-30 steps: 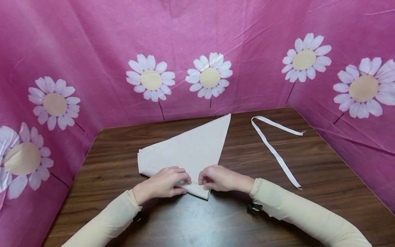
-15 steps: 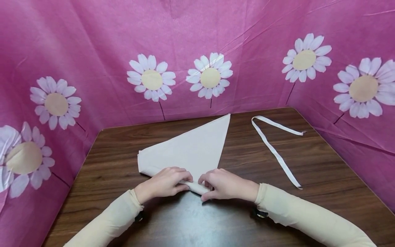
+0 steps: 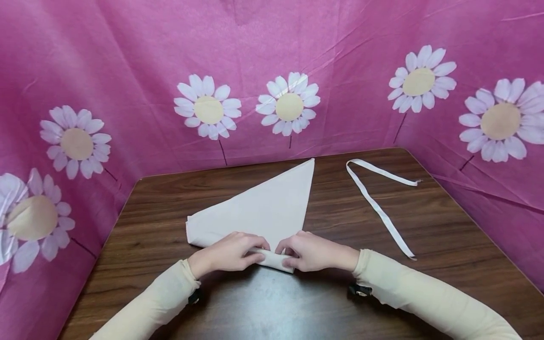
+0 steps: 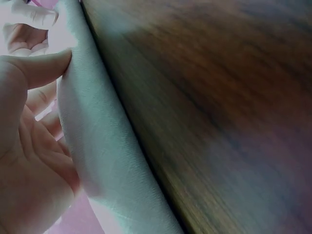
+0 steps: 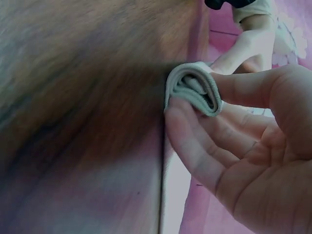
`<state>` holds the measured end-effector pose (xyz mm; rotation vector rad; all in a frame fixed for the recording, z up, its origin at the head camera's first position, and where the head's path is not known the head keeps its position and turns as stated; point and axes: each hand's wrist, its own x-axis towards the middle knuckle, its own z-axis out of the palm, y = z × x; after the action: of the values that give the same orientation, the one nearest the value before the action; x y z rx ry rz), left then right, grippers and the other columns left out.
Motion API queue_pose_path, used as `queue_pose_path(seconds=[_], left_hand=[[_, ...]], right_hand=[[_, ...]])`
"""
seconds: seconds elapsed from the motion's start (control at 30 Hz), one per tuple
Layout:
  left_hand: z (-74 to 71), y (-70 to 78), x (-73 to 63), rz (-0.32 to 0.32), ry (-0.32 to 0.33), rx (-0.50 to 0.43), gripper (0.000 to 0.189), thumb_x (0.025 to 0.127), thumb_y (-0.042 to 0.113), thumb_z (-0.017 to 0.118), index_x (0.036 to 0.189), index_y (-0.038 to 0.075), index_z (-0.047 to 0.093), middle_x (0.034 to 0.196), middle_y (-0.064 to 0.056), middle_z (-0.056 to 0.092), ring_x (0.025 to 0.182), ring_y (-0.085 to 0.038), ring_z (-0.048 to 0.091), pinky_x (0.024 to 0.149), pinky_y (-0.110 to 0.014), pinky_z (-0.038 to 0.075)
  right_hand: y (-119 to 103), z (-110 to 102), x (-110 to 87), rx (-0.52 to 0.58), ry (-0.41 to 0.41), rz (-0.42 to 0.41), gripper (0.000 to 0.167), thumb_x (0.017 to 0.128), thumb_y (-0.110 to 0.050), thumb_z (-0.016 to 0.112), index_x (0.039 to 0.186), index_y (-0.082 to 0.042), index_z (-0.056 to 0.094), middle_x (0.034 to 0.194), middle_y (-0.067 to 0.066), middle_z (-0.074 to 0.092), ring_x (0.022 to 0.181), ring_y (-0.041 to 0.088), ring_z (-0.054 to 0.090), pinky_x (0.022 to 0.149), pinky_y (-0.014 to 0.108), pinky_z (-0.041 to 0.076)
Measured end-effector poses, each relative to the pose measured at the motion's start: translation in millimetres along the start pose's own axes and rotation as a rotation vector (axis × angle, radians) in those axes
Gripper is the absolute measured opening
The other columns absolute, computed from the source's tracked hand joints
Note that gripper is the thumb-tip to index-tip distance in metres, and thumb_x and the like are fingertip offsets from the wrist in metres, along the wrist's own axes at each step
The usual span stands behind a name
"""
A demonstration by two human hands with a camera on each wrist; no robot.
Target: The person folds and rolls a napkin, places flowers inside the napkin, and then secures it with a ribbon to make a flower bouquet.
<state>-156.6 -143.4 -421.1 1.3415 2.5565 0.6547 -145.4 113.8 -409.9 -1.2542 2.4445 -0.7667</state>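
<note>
An off-white cloth napkin (image 3: 259, 208) lies on the table, its far corner pointing toward the back and its near edge turned into a roll (image 3: 275, 260). My left hand (image 3: 227, 252) grips this roll left of its right end, the thumb on the near side and the fingers over the top. At the right end, my right hand (image 3: 318, 252) pinches the roll between thumb and fingers. Several wound layers show at the roll's end (image 5: 195, 90) in the right wrist view. The left wrist view has the left thumb pressed on the rolled cloth (image 4: 105, 126).
A white fabric ribbon (image 3: 376, 206), bent into a V, lies on the right side of the dark wooden table (image 3: 442, 264). A pink curtain (image 3: 263, 42) with printed daisies stands close around the table's back and sides.
My right hand has shifted slightly toward me and its thumb has come onto the near side of the roll. The napkin's far corner and left edge have drawn a little nearer.
</note>
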Motion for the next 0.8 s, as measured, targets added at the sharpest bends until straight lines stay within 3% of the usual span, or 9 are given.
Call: queue_pose_path(seconds=[0.3,0.47,0.6,0.73,0.8], left_hand=[[-1.6,1.5,0.5,-0.017,-0.006,0.012,0.016,0.101,0.019,0.061,0.115,0.017,0.07,0.104,0.011,0.068,0.094,-0.003,0.061,0.087,-0.03,0.052],[-2.9,4.2,-0.3,0.015,0.051,0.062,0.018,0.101,0.016,0.061,0.116,0.015,0.071,0.104,0.007,0.066,0.093,-0.008,0.06,0.087,-0.034,0.051],[-3.3,5.1,-2.0,0.047,0.089,0.066,0.02,0.096,0.024,0.07,0.115,0.016,0.071,0.105,0.007,0.065,0.095,-0.009,0.058,0.087,-0.035,0.05],[-2.9,5.2,-3.5,0.049,0.072,0.066,0.038,0.086,0.036,0.083,0.117,0.018,0.07,0.109,0.007,0.064,0.1,-0.008,0.057,0.089,-0.032,0.049],[-2.4,5.2,-3.8,0.043,0.062,0.075,0.041,0.083,0.034,0.086,0.117,0.018,0.069,0.109,0.007,0.064,0.101,-0.007,0.057,0.088,-0.032,0.05]], right_hand=[[9.3,-3.0,3.2,0.123,-0.051,0.034,0.014,0.093,-0.004,0.068,0.104,-0.01,0.074,0.073,-0.012,0.067,0.065,-0.003,0.056,0.066,0.02,0.048],[13.8,-3.4,4.5,0.215,-0.084,0.083,0.014,0.096,-0.003,0.064,0.106,-0.008,0.073,0.071,-0.009,0.067,0.055,0.002,0.06,0.06,0.021,0.051],[15.9,-3.0,3.7,0.3,-0.104,0.129,0.014,0.099,-0.003,0.062,0.108,-0.007,0.072,0.075,-0.006,0.068,0.053,0.013,0.065,0.054,0.025,0.054],[17.6,-2.9,3.1,0.361,-0.111,0.174,0.015,0.1,-0.004,0.062,0.111,-0.006,0.071,0.081,-0.005,0.068,0.054,0.018,0.067,0.053,0.029,0.056],[17.6,-2.8,2.8,0.394,-0.113,0.2,0.015,0.1,-0.004,0.062,0.113,-0.006,0.07,0.081,-0.003,0.068,0.056,0.019,0.067,0.053,0.032,0.057]])
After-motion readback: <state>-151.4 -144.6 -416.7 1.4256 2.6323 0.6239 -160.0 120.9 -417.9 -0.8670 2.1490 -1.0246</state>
